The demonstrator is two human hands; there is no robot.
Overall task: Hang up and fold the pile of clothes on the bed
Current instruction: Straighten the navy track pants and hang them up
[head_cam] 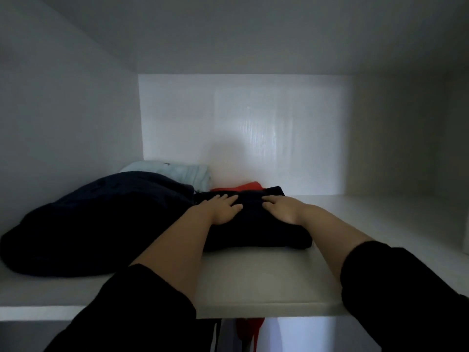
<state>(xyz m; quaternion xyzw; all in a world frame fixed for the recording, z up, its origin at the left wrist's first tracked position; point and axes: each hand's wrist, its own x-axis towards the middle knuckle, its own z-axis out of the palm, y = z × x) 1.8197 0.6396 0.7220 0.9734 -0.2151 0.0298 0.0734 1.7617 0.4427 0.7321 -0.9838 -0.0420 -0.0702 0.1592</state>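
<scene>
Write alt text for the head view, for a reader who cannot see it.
The left hand and right hand rest flat on a folded dark garment on a white shelf. A larger dark bundle lies to its left, with a pale blue garment and a red garment behind.

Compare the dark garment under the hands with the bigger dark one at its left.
The folded garment lies flat and neat; the bulky garment is a loose, rounded heap. The bulky garment takes more room than the folded garment. The left hand and right hand rest on the folded garment, not on the bulky garment. Both are dark, on the shelf.
</scene>
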